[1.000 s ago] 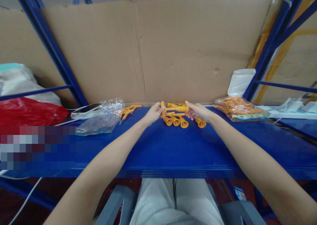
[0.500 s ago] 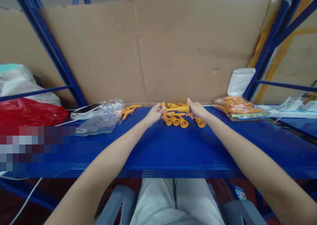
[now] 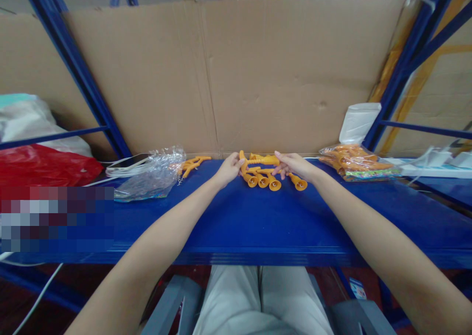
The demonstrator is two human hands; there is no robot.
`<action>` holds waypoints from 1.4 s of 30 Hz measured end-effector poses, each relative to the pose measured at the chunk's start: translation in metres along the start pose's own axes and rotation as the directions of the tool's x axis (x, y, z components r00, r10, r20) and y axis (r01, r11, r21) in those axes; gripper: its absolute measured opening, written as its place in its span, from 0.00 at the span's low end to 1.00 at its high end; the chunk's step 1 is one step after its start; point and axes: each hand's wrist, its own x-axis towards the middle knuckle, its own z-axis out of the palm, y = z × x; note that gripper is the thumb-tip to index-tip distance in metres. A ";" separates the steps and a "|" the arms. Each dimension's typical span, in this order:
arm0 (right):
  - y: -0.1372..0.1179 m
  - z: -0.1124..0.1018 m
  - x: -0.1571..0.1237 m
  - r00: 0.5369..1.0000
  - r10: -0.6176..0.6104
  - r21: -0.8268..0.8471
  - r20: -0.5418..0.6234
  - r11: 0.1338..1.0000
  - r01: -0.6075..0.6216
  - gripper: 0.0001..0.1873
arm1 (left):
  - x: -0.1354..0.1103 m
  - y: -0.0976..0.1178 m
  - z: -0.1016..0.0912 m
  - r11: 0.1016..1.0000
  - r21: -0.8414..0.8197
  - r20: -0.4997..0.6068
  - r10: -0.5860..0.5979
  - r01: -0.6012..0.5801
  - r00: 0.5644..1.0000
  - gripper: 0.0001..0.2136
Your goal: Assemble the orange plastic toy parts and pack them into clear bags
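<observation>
My left hand (image 3: 230,169) is closed around the upright, curved end of an orange plastic piece with a ribbed shaft (image 3: 265,161), held level above the shelf. My right hand (image 3: 294,165) pinches the right end of the same piece between thumb and fingers. Beneath it lie several orange trumpet-shaped pieces with flared mouths, one nearest me being an orange cone (image 3: 275,183). Another orange cone (image 3: 299,183) rests under my right hand, its narrow end partly hidden by my fingers. More orange parts behind the shaft are partly covered.
On the left are branching orange parts (image 3: 193,165), a clear plastic bag (image 3: 151,178) and a red bag (image 3: 47,165). A clear bag of orange parts (image 3: 352,160) sits to the right by a power strip (image 3: 427,167). Cardboard (image 3: 276,74) backs the blue shelf (image 3: 254,222).
My right hand has shifted slightly left, and its fingers have moved along the end of the orange piece. The left hand keeps its hold, nearly still.
</observation>
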 end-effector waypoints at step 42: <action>0.005 -0.009 0.003 0.983 -0.175 0.015 -0.057 0.984 0.176 0.12 | -0.001 0.003 0.001 1.000 0.027 -0.027 0.004 -0.004 1.000 0.07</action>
